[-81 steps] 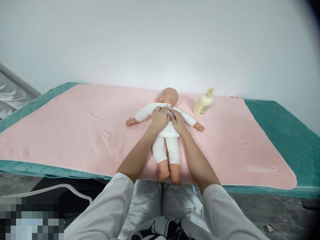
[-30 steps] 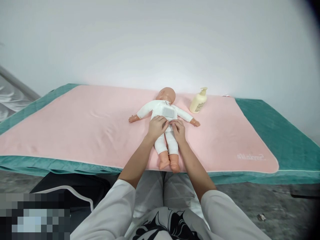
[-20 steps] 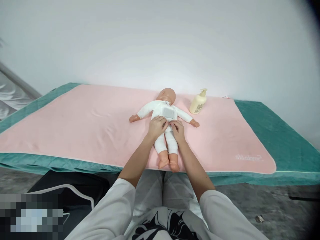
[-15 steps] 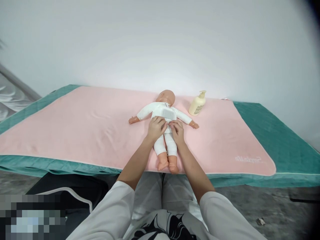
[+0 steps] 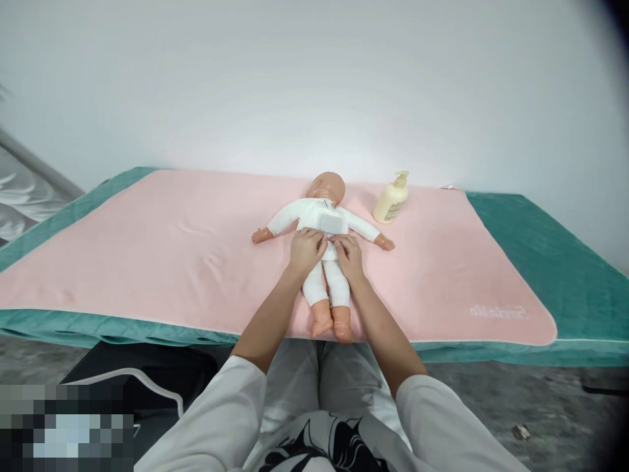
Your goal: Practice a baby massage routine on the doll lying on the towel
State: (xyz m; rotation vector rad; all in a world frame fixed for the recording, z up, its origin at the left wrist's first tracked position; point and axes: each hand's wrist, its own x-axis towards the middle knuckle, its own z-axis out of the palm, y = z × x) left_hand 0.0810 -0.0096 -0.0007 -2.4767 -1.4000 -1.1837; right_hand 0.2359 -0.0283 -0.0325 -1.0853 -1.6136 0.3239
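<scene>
Nothing legible; blurred lettering (image 5: 497, 312) on pink mat (image 5: 122, 262); tiny print (image 5: 394, 211) on bottle (image 5: 390, 197)

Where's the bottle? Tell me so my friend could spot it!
Find the big pink blanket. Near its far edge lies a doll; look just right of its head. The bottle is pale yellow, with a pump on top and small dark writing, and stands upright.

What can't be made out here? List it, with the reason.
Head view:
- Fingertip grip: left hand and right hand cover it.
- Doll's belly: partly behind those hands.
- Pump bottle's lettering: too small.
- Lower-left patch: pixelated.
- White fabric: cut by left edge.
</scene>
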